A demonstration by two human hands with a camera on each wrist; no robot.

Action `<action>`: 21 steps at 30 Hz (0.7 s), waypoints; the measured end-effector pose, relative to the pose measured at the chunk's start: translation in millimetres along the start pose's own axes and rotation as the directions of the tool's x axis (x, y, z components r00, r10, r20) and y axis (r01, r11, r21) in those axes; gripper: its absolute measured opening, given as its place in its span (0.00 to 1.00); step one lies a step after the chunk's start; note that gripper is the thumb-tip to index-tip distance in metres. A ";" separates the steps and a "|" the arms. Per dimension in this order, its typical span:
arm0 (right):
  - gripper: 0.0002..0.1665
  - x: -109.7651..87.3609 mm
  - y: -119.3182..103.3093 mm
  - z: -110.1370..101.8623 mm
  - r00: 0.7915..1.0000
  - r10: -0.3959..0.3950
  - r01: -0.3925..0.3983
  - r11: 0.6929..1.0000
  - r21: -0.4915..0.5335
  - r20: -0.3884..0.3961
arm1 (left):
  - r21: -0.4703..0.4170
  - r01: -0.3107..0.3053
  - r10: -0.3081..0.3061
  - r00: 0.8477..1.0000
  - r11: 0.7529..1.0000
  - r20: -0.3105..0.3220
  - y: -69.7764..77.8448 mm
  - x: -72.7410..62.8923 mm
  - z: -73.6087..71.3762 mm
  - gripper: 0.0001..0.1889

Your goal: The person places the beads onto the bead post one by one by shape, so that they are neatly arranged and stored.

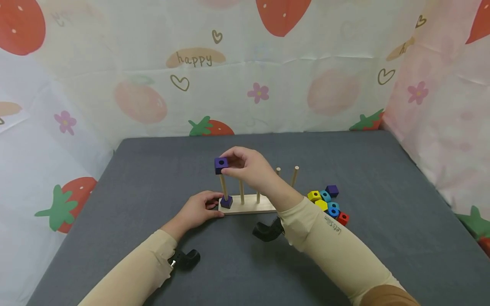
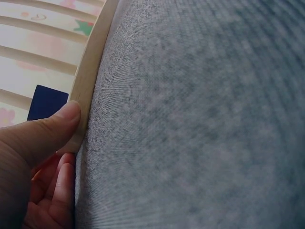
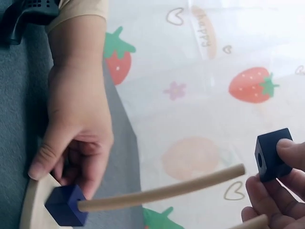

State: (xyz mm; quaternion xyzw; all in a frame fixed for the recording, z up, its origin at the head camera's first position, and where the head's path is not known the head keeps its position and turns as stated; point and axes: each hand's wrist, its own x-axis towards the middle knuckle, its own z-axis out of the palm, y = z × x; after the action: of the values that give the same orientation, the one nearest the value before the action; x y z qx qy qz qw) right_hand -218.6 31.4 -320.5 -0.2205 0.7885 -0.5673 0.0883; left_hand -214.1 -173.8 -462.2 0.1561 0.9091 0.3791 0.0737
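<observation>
My right hand (image 1: 249, 168) pinches a purple cube bead (image 1: 220, 167) between thumb and fingers, over the leftmost peg (image 1: 223, 187) of a wooden peg stand (image 1: 249, 209). In the right wrist view the held bead (image 3: 273, 155) is just off the peg's tip, its hole facing it. Another purple cube bead (image 3: 66, 206) sits at the foot of that peg, against the base. My left hand (image 1: 199, 207) grips the stand's left end, with the thumb (image 2: 69, 112) along the front edge in the left wrist view. The right forearm hides part of the stand's right side.
Right of the stand lies a cluster of loose beads: a purple cube (image 1: 332, 191), a red cube (image 1: 343, 218), a yellow hexagon (image 1: 321, 205) and several others in yellow and blue. The grey cloth table (image 1: 160, 170) backs onto a printed curtain (image 1: 287, 106).
</observation>
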 end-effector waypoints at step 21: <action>0.12 -0.4 5.4 14.2 0.995 0.071 -0.079 0.991 -0.108 -0.076 | 0.010 -0.016 0.016 1.000 1.000 -0.012 -1.8 0.4 1.1 0.27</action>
State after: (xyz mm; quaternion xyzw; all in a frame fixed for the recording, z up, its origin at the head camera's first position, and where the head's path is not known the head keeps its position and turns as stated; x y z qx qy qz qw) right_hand -214.0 20.8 -330.5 -0.1746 0.8293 -0.5264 0.0685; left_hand -214.6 -174.1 -464.3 0.1616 0.9100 0.3763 0.0645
